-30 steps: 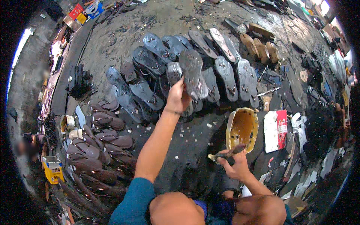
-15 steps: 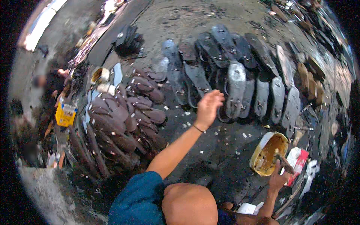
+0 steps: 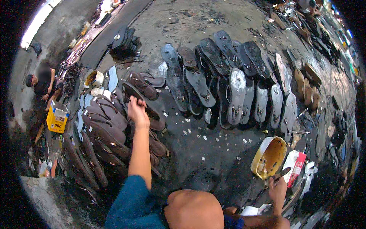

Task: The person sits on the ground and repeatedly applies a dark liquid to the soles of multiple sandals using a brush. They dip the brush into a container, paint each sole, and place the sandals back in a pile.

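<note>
My left hand (image 3: pixel 138 112) is at the pile of brown flip-flops (image 3: pixel 110 114) on the left. Its fingers are closed around the edge of a dark brown flip-flop (image 3: pixel 132 92), which stands tilted. My right hand (image 3: pixel 278 189), at the lower right, grips a small brush (image 3: pixel 283 174) with a dark handle. Just beyond that hand sits a yellowish oval tub (image 3: pixel 260 162), its inside coated with amber-brown glue. Across the middle, dark soles (image 3: pixel 237 97) lie in rows, several with a wet shine.
My bare knee (image 3: pixel 194 210) rises at the bottom centre. A red and white packet (image 3: pixel 295 168) lies right of the tub. At the left are a yellow box (image 3: pixel 58 119) and a white cup (image 3: pixel 99 78). Another person (image 3: pixel 45 82) sits far left. Stacked soles (image 3: pixel 125 42) stand farther back. White scraps dot the dark floor.
My left hand has moved left from the rows of dark soles to the brown pile and taken hold of a flip-flop. My right hand has drawn the brush out of the tub.
</note>
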Demonstrator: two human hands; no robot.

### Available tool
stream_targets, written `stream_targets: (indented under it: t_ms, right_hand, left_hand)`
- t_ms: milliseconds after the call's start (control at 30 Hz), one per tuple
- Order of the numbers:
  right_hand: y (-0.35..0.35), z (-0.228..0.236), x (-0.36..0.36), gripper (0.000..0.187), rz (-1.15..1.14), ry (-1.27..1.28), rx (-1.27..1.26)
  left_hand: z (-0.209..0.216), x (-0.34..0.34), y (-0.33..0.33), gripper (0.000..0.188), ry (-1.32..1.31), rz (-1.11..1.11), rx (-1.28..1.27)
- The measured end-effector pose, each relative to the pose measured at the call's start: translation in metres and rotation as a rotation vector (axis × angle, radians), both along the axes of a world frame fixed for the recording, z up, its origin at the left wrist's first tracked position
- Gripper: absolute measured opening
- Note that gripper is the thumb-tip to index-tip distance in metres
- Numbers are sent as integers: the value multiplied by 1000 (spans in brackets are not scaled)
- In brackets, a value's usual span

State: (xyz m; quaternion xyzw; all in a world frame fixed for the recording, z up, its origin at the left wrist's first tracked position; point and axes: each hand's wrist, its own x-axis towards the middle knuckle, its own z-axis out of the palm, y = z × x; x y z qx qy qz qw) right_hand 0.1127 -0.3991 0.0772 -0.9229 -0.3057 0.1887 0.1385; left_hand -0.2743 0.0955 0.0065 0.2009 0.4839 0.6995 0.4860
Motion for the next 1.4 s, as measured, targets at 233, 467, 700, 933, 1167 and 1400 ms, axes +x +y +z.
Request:
stream_targets:
  t_ms: [233,467,700,933,1167,1400]
  right_hand:
    - [10,30,-16,18,239,404,-578]
    - [78,51,-27,37,-67,804,596]
    - [162,29,-51,25,314,285,947]
    - [156,38,-19,19,262,-9,997]
    - [127,38,-45,24,273,154,1004]
    - [162,41,9,20,75,199,852]
  left_hand:
    - [-2,24,-272,50,942,-1195,52]
    - [-54,93,-222,73,1477,-1606,404]
    - [-1,158,-214,56,-925,-1463,-471]
    - [19,167,-240,61,-447,-1563,-311]
    - [34,173,-227,64,-805,-1553,-338]
    - [46,166,-256,62,-537,-1443,-496]
